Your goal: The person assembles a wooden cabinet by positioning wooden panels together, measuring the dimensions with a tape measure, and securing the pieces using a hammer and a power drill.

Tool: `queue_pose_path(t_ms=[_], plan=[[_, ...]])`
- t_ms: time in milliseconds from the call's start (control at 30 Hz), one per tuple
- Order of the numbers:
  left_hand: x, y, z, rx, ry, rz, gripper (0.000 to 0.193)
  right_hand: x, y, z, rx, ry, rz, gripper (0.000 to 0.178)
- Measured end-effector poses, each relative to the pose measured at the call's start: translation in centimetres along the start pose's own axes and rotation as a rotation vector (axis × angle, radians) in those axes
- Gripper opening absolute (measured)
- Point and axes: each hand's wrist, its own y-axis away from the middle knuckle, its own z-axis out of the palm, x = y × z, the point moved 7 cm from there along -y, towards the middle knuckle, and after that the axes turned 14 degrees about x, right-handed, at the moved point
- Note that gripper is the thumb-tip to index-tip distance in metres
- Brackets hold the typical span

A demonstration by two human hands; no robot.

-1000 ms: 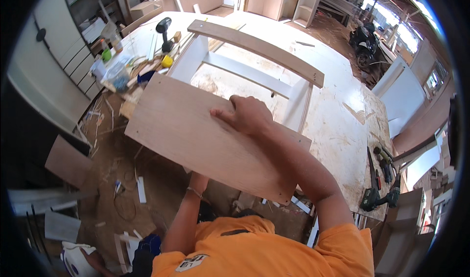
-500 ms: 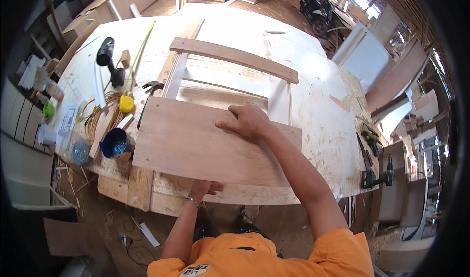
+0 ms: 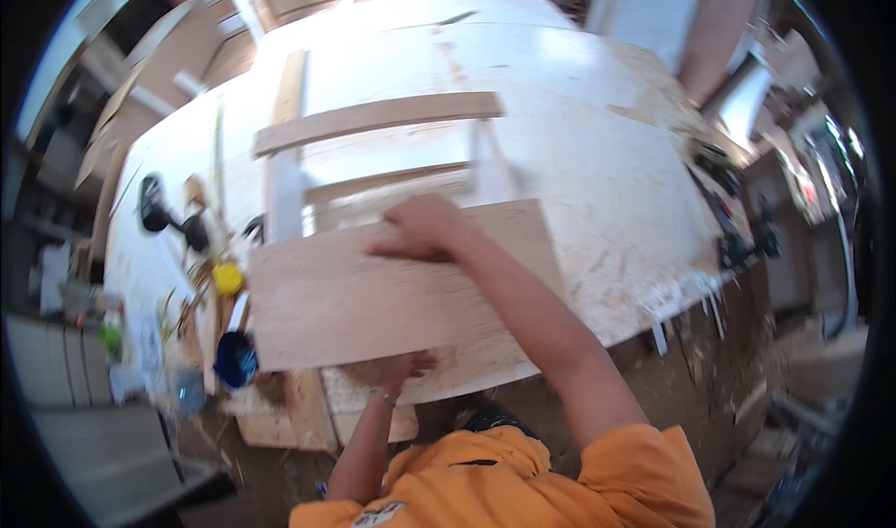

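A flat, brown plywood panel (image 3: 373, 295) lies across the near end of a box-like wooden frame (image 3: 285, 197) with pale sides. My right hand (image 3: 425, 232) grips the panel's far edge, its thumb on the upper face and the other fingers over the edge, partly hidden. Just below the near edge is my left hand (image 3: 403, 367), its fingers stretched to the right and apart. Part of that hand is under the panel, and blur hides whether it touches. A brown crosspiece (image 3: 383, 120) spans the frame's far end.
The white worktable (image 3: 597, 154) carries a black mallet (image 3: 159, 206), a yellow tape measure (image 3: 227, 278) and a blue cup (image 3: 235, 358) at left. A cordless drill (image 3: 747, 245) rests by the right edge. A wooden strip (image 3: 313, 411) sticks out at the near edge.
The whole view has swung and tilted, so the table and frame appear shifted left. Both hands keep nearly the same places at the panel.
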Motion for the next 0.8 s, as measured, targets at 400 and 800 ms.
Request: queue_pose_path(t_ms=[400, 800], plan=[[-0.1, 1.2, 0.6, 0.186, -0.164, 0.019, 0.048, -1.6, 2.1, -0.7, 0.107, -0.007, 0.06, 0.064], [-2.3, -1.4, -0.3, 0.187, 0.2, 0.176, 0.028, -1.9, 1.9, 1.8, 0.262, 0.26, 0.261, 0.054]])
